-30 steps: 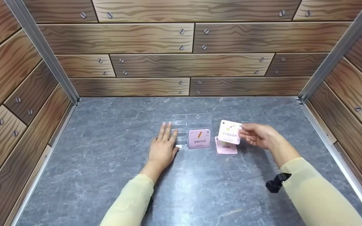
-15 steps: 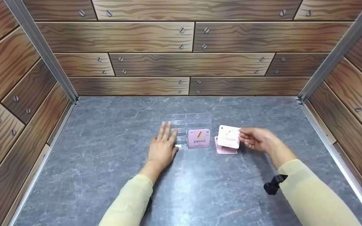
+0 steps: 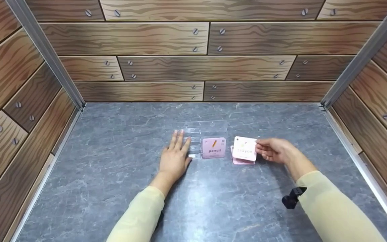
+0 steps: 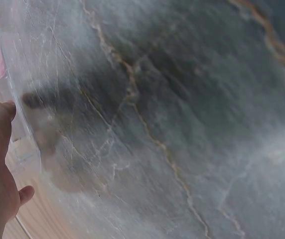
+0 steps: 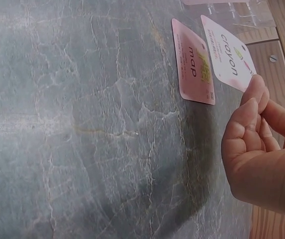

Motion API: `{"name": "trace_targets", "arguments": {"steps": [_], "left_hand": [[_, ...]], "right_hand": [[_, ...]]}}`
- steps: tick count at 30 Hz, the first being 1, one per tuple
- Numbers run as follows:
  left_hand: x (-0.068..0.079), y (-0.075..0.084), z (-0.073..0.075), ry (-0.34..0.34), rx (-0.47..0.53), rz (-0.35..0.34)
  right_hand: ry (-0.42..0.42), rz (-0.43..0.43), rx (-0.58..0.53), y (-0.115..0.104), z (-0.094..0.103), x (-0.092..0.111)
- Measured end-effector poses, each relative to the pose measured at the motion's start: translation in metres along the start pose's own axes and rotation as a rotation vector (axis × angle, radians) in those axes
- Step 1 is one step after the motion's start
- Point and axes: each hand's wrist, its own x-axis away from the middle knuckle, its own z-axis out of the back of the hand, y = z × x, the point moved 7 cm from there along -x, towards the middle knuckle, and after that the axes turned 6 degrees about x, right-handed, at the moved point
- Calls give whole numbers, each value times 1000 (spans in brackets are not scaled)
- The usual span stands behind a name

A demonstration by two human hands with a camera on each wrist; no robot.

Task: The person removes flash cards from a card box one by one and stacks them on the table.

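Observation:
My right hand (image 3: 274, 150) pinches the edge of a pale card (image 3: 244, 148) printed "crayon", held tilted above the table. Under it lies a pink card (image 5: 193, 64) with the word "map", mostly covered in the head view but plain in the right wrist view. My left hand (image 3: 174, 158) rests with its fingers straight on the left side of a clear plastic rack (image 3: 210, 128) with stepped slots. Standing in the rack's right front part is a pink "pencil" card (image 3: 214, 148). In the left wrist view the left thumb (image 4: 5, 110) touches the rack's edge.
Grey marbled table (image 3: 113, 141) lies beneath everything. Wood-patterned walls (image 3: 166, 67) close in the back and both sides, with metal posts (image 3: 45, 50) at the corners. A small black camera (image 3: 293, 197) is strapped at the right sleeve.
My right hand has lowered the crayon card slightly, so it now hides more of the map card in the head view. The left hand and the pencil card stay put.

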Motion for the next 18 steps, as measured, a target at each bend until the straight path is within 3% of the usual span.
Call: {"name": "trace_targets", "arguments": {"steps": [18], "left_hand": [[0, 0, 1, -12, 3, -6]], "right_hand": [[3, -75, 49, 9, 2, -12]]}}
